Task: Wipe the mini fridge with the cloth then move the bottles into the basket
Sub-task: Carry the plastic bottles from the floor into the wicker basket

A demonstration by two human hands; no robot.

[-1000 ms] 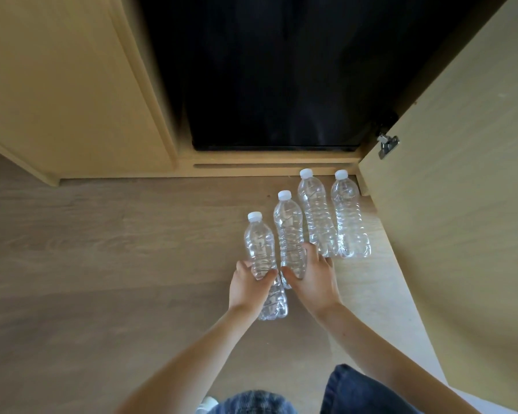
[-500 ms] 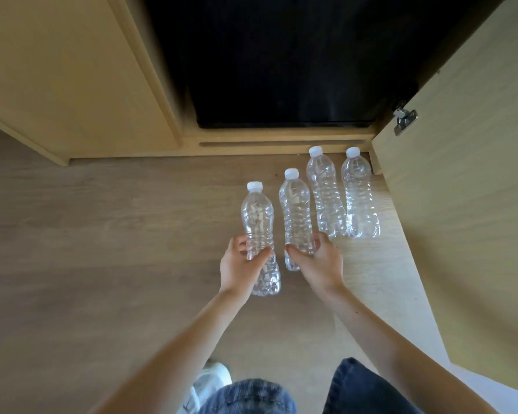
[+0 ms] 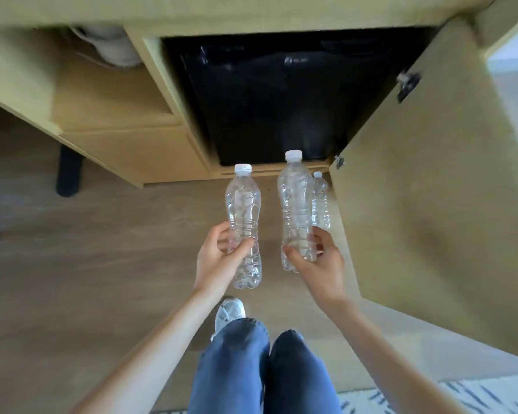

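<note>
My left hand (image 3: 219, 261) grips a clear plastic water bottle (image 3: 243, 210) with a white cap, held upright above the wooden floor. My right hand (image 3: 317, 264) grips a second clear bottle (image 3: 294, 198) the same way. Behind that one, a third bottle (image 3: 321, 201) stands on the floor by the cabinet door, partly hidden. The black mini fridge (image 3: 281, 106) sits closed inside the wooden cabinet straight ahead. No cloth and no basket are in view.
The open cabinet door (image 3: 431, 189) stands close on the right. An open shelf (image 3: 108, 94) with a pale bundle is at the left, and a dark furniture leg (image 3: 69, 174) stands on the floor. My jeans (image 3: 260, 369) and white shoe (image 3: 229, 312) are below, a patterned rug (image 3: 431, 395) at bottom right.
Both hands have lifted their bottles off the floor and toward me. The view has pulled back and up, showing more of the cabinet, my legs and the rug.
</note>
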